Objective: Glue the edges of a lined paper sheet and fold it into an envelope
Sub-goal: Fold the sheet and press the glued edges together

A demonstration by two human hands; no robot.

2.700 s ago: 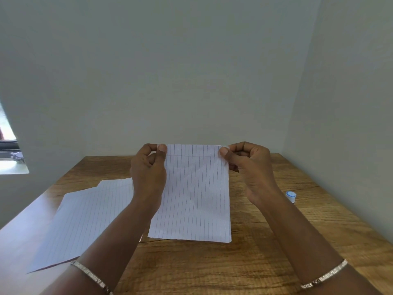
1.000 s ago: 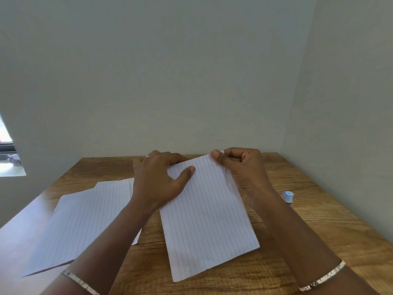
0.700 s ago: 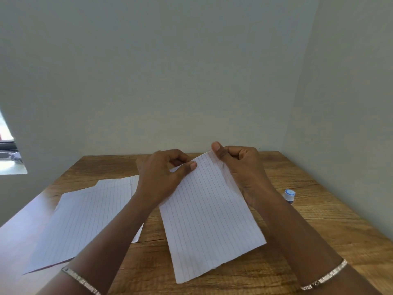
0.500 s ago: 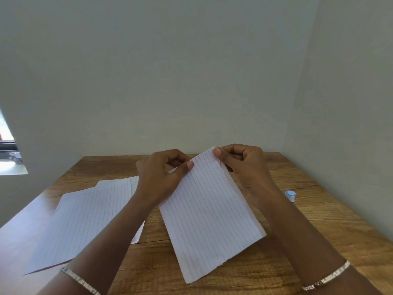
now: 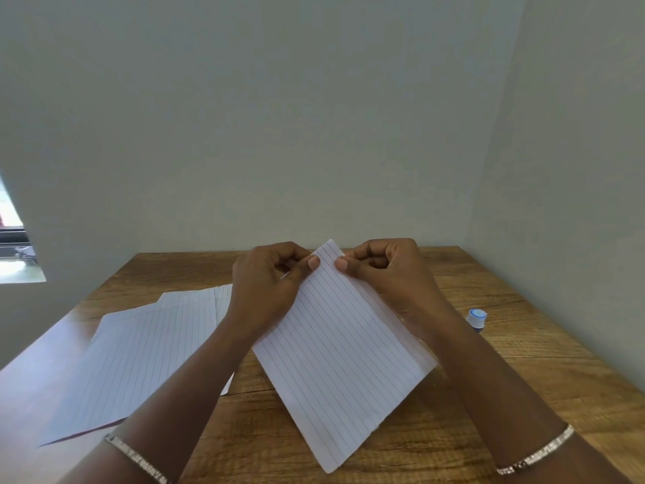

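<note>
Lined paper sheet (image 5: 335,361) pinched at its top corner by left hand (image 5: 265,288) and right hand (image 5: 387,274)
Held square earlier, now turned cornerwise over the desk (image 5: 523,379); folding is judged under way

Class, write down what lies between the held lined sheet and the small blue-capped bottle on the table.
In the head view, the wrist of the right hand lies there, between the lined sheet and the blue-capped bottle.
</note>
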